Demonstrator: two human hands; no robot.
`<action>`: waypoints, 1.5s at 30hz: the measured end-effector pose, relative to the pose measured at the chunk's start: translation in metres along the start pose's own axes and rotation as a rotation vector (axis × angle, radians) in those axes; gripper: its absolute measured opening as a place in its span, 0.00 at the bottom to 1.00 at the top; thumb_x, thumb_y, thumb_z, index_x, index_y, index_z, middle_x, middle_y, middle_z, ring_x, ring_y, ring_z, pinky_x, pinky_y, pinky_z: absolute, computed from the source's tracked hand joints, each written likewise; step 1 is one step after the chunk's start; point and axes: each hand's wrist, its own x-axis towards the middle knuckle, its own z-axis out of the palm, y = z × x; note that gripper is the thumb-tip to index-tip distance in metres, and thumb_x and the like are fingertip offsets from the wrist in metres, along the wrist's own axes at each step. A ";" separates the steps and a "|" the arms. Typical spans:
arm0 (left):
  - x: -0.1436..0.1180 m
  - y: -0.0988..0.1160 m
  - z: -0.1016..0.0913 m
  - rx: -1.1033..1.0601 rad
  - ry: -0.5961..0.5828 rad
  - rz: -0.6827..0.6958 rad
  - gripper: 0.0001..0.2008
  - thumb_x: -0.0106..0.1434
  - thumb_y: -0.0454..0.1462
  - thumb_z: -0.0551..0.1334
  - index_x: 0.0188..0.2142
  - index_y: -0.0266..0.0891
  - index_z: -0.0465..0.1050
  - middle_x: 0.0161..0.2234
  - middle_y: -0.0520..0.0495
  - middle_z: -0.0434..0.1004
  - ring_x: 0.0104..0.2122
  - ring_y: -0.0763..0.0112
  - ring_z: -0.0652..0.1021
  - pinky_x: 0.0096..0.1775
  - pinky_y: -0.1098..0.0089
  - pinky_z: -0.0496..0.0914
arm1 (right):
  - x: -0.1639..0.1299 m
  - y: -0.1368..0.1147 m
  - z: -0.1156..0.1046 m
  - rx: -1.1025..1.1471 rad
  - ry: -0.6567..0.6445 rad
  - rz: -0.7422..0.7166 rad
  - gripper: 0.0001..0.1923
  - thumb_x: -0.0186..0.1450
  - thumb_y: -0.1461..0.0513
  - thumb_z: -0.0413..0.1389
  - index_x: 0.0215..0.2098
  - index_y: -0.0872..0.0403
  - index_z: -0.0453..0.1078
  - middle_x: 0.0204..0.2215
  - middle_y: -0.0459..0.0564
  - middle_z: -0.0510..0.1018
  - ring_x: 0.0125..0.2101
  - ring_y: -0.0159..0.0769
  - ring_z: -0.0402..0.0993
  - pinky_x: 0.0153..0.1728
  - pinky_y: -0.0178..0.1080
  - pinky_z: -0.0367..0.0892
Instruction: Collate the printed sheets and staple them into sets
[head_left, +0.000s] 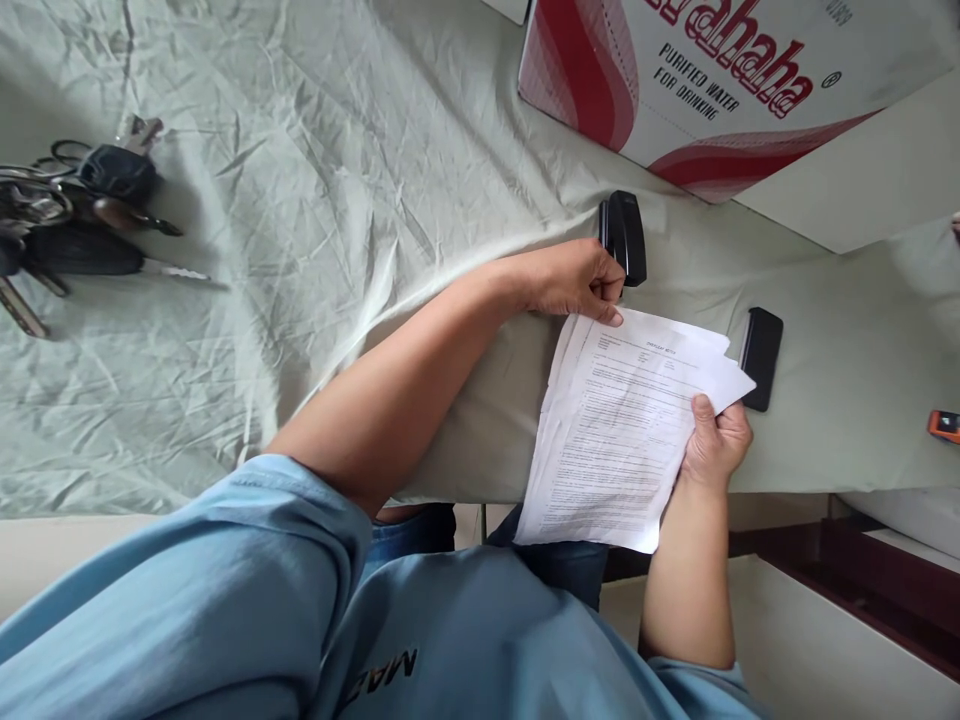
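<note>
Several printed sheets of paper lie loosely stacked, their edges fanned out, over the table's front edge. My left hand is closed at their top edge, with the thumb at the paper and the fingers curled. Just beyond those fingers stands a black stapler; whether they touch it I cannot tell. Gripping the right side of the sheets is my right hand, thumb on top and fingers underneath. A corner of paper sticks out above it, beside a black rectangular object.
A green cloth with many wrinkles covers the table. At the back right is a red and white water carton. A bunch of keys lies far left. Something orange and black is at the right edge.
</note>
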 end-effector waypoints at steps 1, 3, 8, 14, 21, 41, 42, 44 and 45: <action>-0.001 0.000 -0.002 0.000 -0.030 0.001 0.10 0.69 0.41 0.76 0.37 0.38 0.83 0.33 0.51 0.77 0.36 0.69 0.75 0.44 0.64 0.65 | 0.000 0.000 0.000 -0.001 -0.002 0.010 0.31 0.57 0.38 0.86 0.43 0.51 0.92 0.41 0.52 0.95 0.52 0.54 0.94 0.71 0.63 0.85; -0.004 0.001 -0.006 0.010 -0.089 0.017 0.10 0.68 0.43 0.76 0.43 0.39 0.88 0.36 0.50 0.84 0.40 0.66 0.80 0.46 0.65 0.68 | 0.001 0.000 -0.001 0.012 0.012 0.017 0.30 0.58 0.39 0.85 0.43 0.51 0.92 0.41 0.52 0.95 0.54 0.55 0.95 0.74 0.66 0.83; -0.008 0.001 -0.013 0.043 -0.147 0.049 0.18 0.65 0.42 0.75 0.53 0.42 0.93 0.44 0.51 0.92 0.49 0.59 0.86 0.54 0.65 0.73 | 0.001 -0.003 0.002 0.078 0.051 0.015 0.30 0.58 0.38 0.85 0.42 0.51 0.91 0.44 0.53 0.96 0.61 0.60 0.94 0.79 0.71 0.78; -0.010 -0.002 -0.014 -0.022 -0.150 -0.038 0.15 0.71 0.44 0.73 0.51 0.41 0.93 0.31 0.49 0.81 0.35 0.61 0.81 0.48 0.60 0.74 | 0.001 -0.006 0.004 0.118 0.090 0.006 0.25 0.59 0.41 0.83 0.38 0.51 0.90 0.42 0.53 0.95 0.60 0.59 0.94 0.81 0.72 0.76; -0.014 -0.001 -0.017 -0.070 -0.178 -0.065 0.18 0.76 0.51 0.71 0.49 0.39 0.91 0.29 0.49 0.75 0.32 0.66 0.75 0.42 0.62 0.71 | 0.001 -0.007 0.005 0.149 0.117 0.024 0.24 0.59 0.44 0.82 0.41 0.53 0.90 0.46 0.56 0.95 0.66 0.63 0.92 0.81 0.73 0.76; -0.010 -0.002 -0.015 -0.029 -0.066 -0.081 0.15 0.70 0.47 0.74 0.50 0.40 0.91 0.31 0.50 0.81 0.33 0.67 0.79 0.41 0.64 0.69 | 0.016 0.000 -0.010 0.070 -0.008 0.061 0.31 0.57 0.39 0.85 0.46 0.52 0.93 0.46 0.55 0.96 0.61 0.62 0.94 0.78 0.73 0.78; -0.009 -0.002 -0.014 -0.022 -0.065 -0.079 0.16 0.70 0.46 0.73 0.52 0.40 0.91 0.33 0.50 0.82 0.33 0.67 0.79 0.41 0.64 0.68 | 0.018 -0.001 -0.011 0.073 -0.017 0.065 0.32 0.57 0.40 0.85 0.47 0.52 0.93 0.47 0.56 0.96 0.61 0.62 0.94 0.77 0.73 0.79; -0.006 -0.002 -0.012 0.009 -0.067 -0.083 0.17 0.70 0.45 0.73 0.53 0.40 0.92 0.35 0.50 0.85 0.33 0.67 0.78 0.42 0.64 0.68 | 0.021 -0.004 -0.013 0.070 -0.029 0.064 0.32 0.57 0.40 0.86 0.47 0.52 0.93 0.47 0.56 0.96 0.59 0.61 0.94 0.74 0.71 0.82; -0.005 -0.001 -0.011 0.038 -0.067 -0.080 0.17 0.70 0.45 0.72 0.52 0.40 0.92 0.35 0.50 0.85 0.33 0.67 0.78 0.42 0.64 0.68 | 0.022 -0.005 -0.013 0.057 -0.033 0.061 0.32 0.56 0.40 0.87 0.46 0.52 0.93 0.45 0.55 0.96 0.57 0.60 0.95 0.73 0.71 0.83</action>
